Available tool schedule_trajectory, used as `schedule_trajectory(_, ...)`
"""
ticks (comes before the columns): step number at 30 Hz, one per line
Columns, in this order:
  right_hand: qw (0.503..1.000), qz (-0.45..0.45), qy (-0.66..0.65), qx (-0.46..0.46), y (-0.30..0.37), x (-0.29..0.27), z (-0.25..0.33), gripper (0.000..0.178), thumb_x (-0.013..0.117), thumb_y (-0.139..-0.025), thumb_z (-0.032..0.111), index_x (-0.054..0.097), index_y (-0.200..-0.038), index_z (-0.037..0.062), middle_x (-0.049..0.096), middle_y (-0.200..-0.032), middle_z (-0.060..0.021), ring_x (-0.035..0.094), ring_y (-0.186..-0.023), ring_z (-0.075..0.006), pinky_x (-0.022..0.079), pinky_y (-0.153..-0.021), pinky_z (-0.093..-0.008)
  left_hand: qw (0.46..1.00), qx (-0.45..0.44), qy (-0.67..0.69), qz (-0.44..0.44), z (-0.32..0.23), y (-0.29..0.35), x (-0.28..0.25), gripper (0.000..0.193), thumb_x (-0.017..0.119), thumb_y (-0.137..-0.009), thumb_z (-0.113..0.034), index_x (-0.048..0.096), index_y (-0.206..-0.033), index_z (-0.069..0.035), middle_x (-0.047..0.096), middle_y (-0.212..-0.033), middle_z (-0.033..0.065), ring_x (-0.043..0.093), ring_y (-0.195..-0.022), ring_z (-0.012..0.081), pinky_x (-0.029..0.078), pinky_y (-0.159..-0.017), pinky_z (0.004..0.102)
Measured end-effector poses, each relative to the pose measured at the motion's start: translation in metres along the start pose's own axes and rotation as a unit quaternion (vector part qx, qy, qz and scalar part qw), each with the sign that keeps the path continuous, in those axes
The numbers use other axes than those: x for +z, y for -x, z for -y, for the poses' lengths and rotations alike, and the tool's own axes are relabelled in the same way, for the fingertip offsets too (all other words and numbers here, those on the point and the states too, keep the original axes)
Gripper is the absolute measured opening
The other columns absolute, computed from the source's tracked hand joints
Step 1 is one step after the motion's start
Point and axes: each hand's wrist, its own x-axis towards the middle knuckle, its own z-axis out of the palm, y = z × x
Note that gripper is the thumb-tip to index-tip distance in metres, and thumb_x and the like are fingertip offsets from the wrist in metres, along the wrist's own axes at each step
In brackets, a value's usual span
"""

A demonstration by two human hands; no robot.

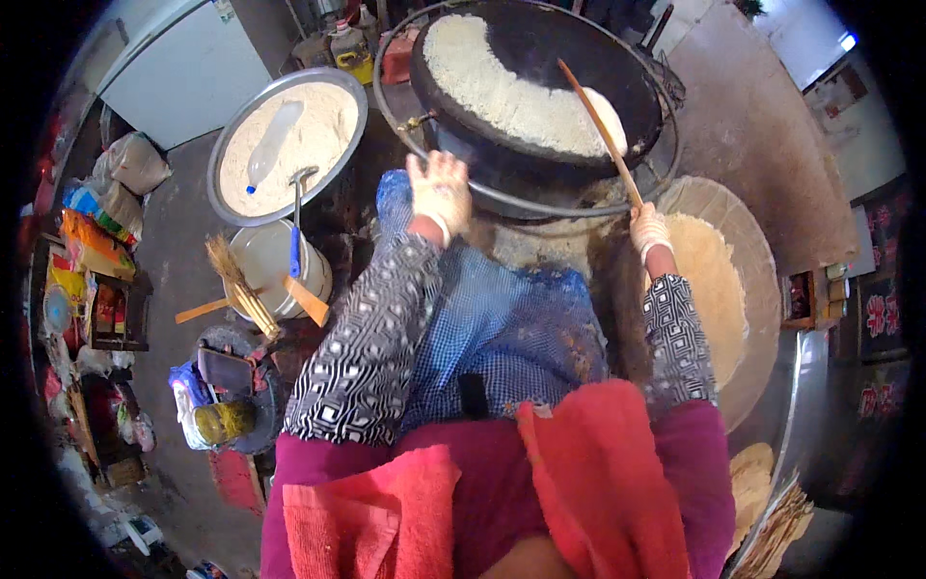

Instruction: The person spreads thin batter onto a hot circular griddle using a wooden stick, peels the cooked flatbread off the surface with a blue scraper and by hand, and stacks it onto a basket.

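A round black griddle lies in front of me, with a curved band of pale batter across its left and near parts. My right hand, in a pale glove, is closed round the end of a long, thin wooden stick. That stick slants over the griddle, crossing a thick lump of batter at the right. My left hand, also gloved, is empty with its fingers apart. It is by the near left of the metal ring round the griddle; whether it touches the ring I cannot tell.
At left, a large metal basin of pale batter holds a clear bottle and a blue-handled ladle. Below it are a white bucket and a straw brush. Thin flatbreads lie on a round cloth-covered tray at right.
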Motion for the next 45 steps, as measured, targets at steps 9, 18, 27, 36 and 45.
schedule_trajectory(9, 1.0, -0.013, -0.012, -0.004, -0.002, 0.001, -0.009, 0.031, 0.045, -0.095, 0.033, 0.054, -0.104, 0.0047, 0.064, -0.094, -0.0291, 0.062, -0.091, -0.0456, 0.049, -0.079, -0.0529, 0.998, 0.053, -0.009, -0.01, -0.036, 0.023, 0.02, 0.054, 0.047, -0.089, -0.025, 0.042, -0.138, -0.003, 0.042, -0.144, 0.0135, 0.033, -0.137, 0.0278, 0.008, -0.112, 0.0619)
schedule_trajectory(18, 0.996, -0.007, -0.082, -0.02, -0.013, 0.013, -0.033, 0.031, 0.047, -0.094, 0.035, 0.053, -0.104, 0.0063, 0.064, -0.087, -0.0272, 0.061, -0.086, -0.0466, 0.049, -0.072, -0.0541, 0.999, 0.03, 0.001, -0.029, -0.004, 0.007, 0.021, 0.052, 0.053, -0.087, -0.03, 0.049, -0.131, -0.003, 0.044, -0.143, 0.0129, 0.036, -0.136, 0.0282, 0.013, -0.111, 0.0603)
schedule_trajectory(27, 1.0, -0.011, 0.02, 0.013, -0.012, -0.018, -0.017, 0.033, 0.049, -0.094, 0.033, 0.052, -0.104, 0.0024, 0.063, -0.094, -0.0312, 0.061, -0.09, -0.0482, 0.048, -0.078, -0.0545, 0.999, -0.022, -0.001, 0.031, 0.022, -0.008, 0.024, 0.051, 0.05, -0.088, -0.03, 0.048, -0.134, -0.007, 0.043, -0.145, 0.0106, 0.035, -0.137, 0.0264, 0.011, -0.11, 0.0632)
schedule_trajectory(36, 0.998, 0.019, -0.019, 0.049, -0.01, -0.008, -0.022, 0.027, 0.051, -0.094, 0.032, 0.046, -0.104, 0.0074, 0.063, -0.084, -0.0285, 0.061, -0.082, -0.0488, 0.046, -0.069, -0.0569, 0.994, -0.087, -0.016, 0.057, 0.054, -0.026, 0.029, 0.052, 0.052, -0.087, -0.03, 0.049, -0.133, -0.007, 0.041, -0.146, 0.009, 0.035, -0.137, 0.0251, 0.014, -0.11, 0.063)
schedule_trajectory(45, 0.999, -0.001, -0.011, 0.034, 0.0, -0.018, -0.011, 0.032, 0.049, -0.093, 0.036, 0.048, -0.104, 0.0056, 0.063, -0.087, -0.0303, 0.061, -0.084, -0.0487, 0.049, -0.073, -0.055, 0.996, 0.074, 0.055, -0.014, -0.065, 0.022, 0.007, 0.061, 0.056, -0.085, -0.037, 0.047, -0.133, -0.001, 0.048, -0.138, 0.0149, 0.037, -0.134, 0.03, 0.011, -0.111, 0.0612)
